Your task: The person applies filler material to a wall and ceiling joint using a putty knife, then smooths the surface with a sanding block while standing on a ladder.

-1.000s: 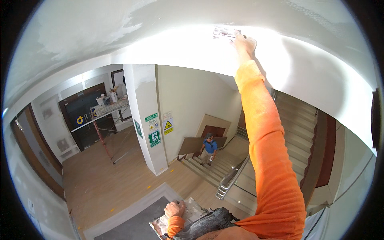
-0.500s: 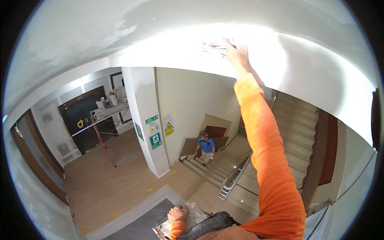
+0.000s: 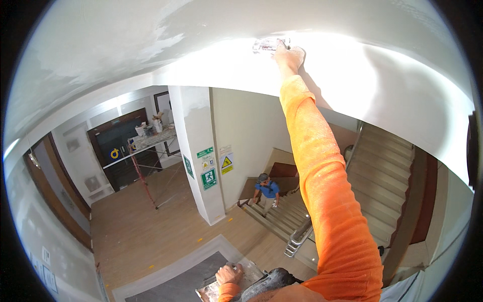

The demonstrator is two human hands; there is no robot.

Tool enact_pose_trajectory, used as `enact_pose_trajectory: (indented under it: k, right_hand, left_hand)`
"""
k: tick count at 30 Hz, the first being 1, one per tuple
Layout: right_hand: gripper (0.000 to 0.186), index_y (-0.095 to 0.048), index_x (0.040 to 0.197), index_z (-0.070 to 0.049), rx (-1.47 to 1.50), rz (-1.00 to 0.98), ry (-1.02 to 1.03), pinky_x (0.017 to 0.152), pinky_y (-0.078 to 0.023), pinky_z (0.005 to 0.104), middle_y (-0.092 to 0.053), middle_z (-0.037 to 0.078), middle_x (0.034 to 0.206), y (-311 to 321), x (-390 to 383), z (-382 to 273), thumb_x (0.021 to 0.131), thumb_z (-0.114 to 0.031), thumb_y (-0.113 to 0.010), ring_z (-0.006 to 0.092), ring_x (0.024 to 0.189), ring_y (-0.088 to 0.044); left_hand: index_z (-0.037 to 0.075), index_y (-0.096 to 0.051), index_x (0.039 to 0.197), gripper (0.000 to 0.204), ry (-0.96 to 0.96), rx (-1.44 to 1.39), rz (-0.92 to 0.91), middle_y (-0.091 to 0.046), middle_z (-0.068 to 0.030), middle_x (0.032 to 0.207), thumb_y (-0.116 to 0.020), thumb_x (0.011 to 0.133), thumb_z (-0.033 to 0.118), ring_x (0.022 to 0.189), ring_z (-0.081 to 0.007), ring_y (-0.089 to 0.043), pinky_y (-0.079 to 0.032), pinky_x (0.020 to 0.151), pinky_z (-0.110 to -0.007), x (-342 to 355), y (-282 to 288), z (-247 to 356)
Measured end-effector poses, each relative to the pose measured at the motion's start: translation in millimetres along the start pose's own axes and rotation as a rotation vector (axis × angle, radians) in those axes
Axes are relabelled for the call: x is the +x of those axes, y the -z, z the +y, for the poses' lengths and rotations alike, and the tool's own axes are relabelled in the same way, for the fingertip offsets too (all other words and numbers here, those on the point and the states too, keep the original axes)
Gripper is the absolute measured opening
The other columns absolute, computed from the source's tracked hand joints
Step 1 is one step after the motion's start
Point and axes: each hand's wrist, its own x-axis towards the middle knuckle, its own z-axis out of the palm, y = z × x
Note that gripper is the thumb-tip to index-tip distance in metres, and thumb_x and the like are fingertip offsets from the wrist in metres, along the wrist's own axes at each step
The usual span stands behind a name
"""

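My right hand (image 3: 289, 56) is raised overhead at the end of an orange sleeve, closed on a plastering trowel (image 3: 265, 45). The trowel's wide, smeared blade lies against the brightly lit white beam (image 3: 332, 70), close to its upper edge under the ceiling. Low in front of me, my left hand (image 3: 229, 274) is bent with curled fingers over a flat, plaster-smeared board (image 3: 252, 276). What those fingers grip is hidden. A dark, rumpled item (image 3: 276, 278) lies beside the board.
A person in a blue shirt (image 3: 267, 190) is on the stairs (image 3: 284, 215) below, near a metal handrail (image 3: 298, 240). A white column (image 3: 197, 131) with green signs stands left of them. Farther left, a scaffold (image 3: 146, 141) carries buckets. A grey mat (image 3: 186, 279) covers some floor.
My right hand has slid the trowel left and upward along the beam. The whole view has shifted a little. The left hand stays over the board, and the person remains on the stairs.
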Motion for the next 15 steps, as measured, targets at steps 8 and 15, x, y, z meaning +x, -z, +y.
enact_pose_trajectory:
  k: [8,15]
  right_hand:
    - [0.031,-0.069,0.109,0.009,0.099,-0.077,0.042,0.061,-0.057,0.031,-0.072,0.016,0.095,98,-9,-54,0.096,-0.018,-0.071,0.0192,0.074,-0.071]
    - [0.028,-0.065,0.122,0.005,0.281,-0.336,0.121,0.068,-0.056,0.0293,-0.07,0.008,0.099,287,-80,-104,0.103,-0.016,-0.06,0.0148,0.073,-0.067]
  left_hand:
    - [0.009,-0.08,0.088,0.041,0.042,0.018,-0.002,-0.076,-0.0183,0.09,-0.064,0.08,0.046,0.088,-0.0365,-0.073,-0.056,0.084,-0.047,-2,11,10]
    - [0.007,-0.079,0.093,0.047,0.067,0.09,-0.041,-0.076,-0.02,0.096,-0.062,0.082,0.05,0.094,-0.0372,-0.073,-0.055,0.088,-0.046,3,9,12]
